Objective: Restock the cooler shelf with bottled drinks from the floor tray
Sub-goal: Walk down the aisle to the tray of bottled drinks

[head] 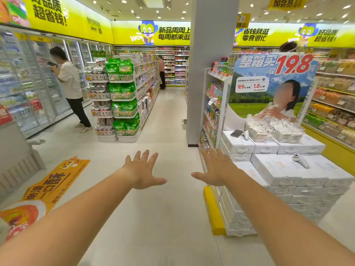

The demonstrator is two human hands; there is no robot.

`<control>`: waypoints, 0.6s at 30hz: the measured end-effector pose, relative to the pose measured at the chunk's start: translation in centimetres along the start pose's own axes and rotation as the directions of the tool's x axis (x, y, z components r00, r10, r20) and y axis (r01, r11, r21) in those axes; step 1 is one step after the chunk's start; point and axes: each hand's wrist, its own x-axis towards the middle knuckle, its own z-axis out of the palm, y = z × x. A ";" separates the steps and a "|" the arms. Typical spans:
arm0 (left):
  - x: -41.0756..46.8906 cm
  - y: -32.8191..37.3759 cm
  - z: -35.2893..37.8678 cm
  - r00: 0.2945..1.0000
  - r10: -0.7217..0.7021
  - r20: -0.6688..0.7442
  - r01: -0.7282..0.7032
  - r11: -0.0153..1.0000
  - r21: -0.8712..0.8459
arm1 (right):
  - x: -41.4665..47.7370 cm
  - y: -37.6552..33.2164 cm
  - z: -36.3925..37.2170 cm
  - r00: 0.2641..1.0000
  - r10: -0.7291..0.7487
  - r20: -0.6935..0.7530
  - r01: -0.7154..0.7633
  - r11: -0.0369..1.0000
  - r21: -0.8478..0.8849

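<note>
Both my arms stretch forward over the pale shop floor. My left hand [141,168] is spread flat, palm down, fingers apart, holding nothing. My right hand [216,168] is spread the same way, beside a stack of white cartons. Glass-door coolers [28,83] filled with bottled drinks run along the left wall, some way off from both hands. No floor tray of bottles is in view.
A person [72,89] stands at the coolers on the left. White wire racks of snack bags [121,96] stand at the middle left. A grey pillar [203,64] rises ahead. Stacked white cartons [288,169] with a poster fill the right. An orange floor sticker [48,187] lies left.
</note>
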 end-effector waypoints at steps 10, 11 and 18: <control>21.3 -2.1 -4.5 0.998 -0.045 -0.048 0.051 0.992 0.113 | 21.4 6.0 -0.4 0.999 -0.051 -0.009 0.050 0.998 -0.045; 23.5 -2.2 -5.1 0.998 -0.048 -0.051 0.053 0.993 0.110 | 23.7 6.6 -0.4 0.998 -0.054 -0.013 0.054 0.997 -0.050; 39.1 -3.7 -6.7 0.998 -0.033 -0.054 0.039 0.993 0.108 | 39.3 9.1 -0.3 0.996 -0.078 0.039 0.081 0.994 -0.076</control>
